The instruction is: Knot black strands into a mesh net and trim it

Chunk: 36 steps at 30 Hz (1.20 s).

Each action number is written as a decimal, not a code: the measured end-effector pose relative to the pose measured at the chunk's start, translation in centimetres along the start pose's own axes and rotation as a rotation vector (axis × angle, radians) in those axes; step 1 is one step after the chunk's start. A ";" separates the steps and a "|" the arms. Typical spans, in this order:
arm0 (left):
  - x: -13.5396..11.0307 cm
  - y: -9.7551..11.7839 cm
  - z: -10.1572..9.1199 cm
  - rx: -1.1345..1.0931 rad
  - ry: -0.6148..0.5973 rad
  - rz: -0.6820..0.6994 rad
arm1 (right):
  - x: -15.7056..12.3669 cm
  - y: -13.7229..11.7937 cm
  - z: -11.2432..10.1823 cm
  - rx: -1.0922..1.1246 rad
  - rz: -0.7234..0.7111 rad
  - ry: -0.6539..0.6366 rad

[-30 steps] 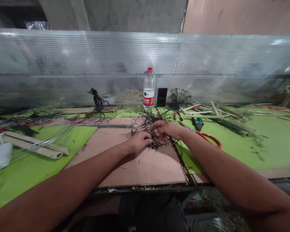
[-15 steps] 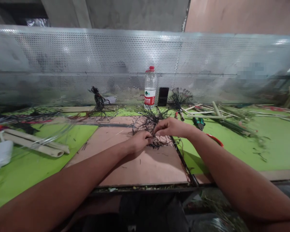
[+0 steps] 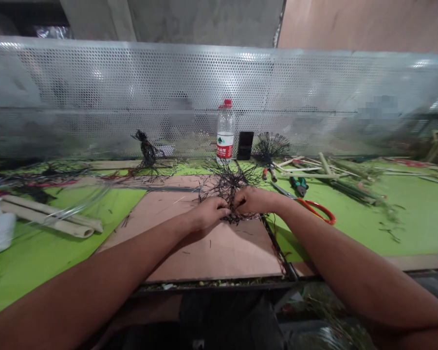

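Okay, from my remote feed: a perforated metal sheet (image 3: 204, 97) runs along the back of a green-topped workbench (image 3: 416, 218), and a pinkish board (image 3: 190, 248) lies on the bench at the front. Against the sheet stands a clear plastic water bottle (image 3: 225, 133) with a red cap and a red label with a green mountain mark; the label's writing is too small for me to read. A black phone (image 3: 245, 146) sits just right of it. Off to the left are bamboo tubes (image 3: 47, 218); on the right, bamboo strips (image 3: 326, 170), red-handled scissors (image 3: 316, 210), red-handled pliers (image 3: 269, 172) and a green-handled tool (image 3: 298, 185). A black wiry tangle (image 3: 228, 187) sits at the board's far edge, held up off it by both hands. Left hand (image 3: 209, 214) is closed on its lower strands, right hand (image 3: 255, 201) pinches in beside it, fingers curled, the two hands almost touching.
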<state>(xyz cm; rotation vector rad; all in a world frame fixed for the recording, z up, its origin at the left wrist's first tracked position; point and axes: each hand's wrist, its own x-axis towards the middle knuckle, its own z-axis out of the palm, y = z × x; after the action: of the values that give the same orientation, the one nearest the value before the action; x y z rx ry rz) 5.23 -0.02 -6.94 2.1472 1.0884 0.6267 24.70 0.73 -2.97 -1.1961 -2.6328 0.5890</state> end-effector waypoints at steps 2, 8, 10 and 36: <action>0.0 0.1 -0.1 0.012 -0.003 0.001 | -0.2 -0.2 -0.2 0.003 0.032 0.021; -0.2 0.4 -0.1 0.009 0.013 -0.014 | -0.3 -0.3 -0.8 0.083 0.015 0.032; -0.3 0.6 -0.1 -0.010 0.013 -0.030 | -0.2 -0.3 -0.8 0.074 0.013 0.025; -0.1 0.3 -0.2 0.067 0.036 0.009 | 0.0 0.4 -0.8 -0.054 -0.089 -0.033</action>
<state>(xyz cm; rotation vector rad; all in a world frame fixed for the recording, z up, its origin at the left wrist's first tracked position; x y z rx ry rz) 5.21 -0.15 -6.58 2.2070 1.1342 0.6441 25.21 1.17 -2.43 -1.0855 -2.7299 0.5292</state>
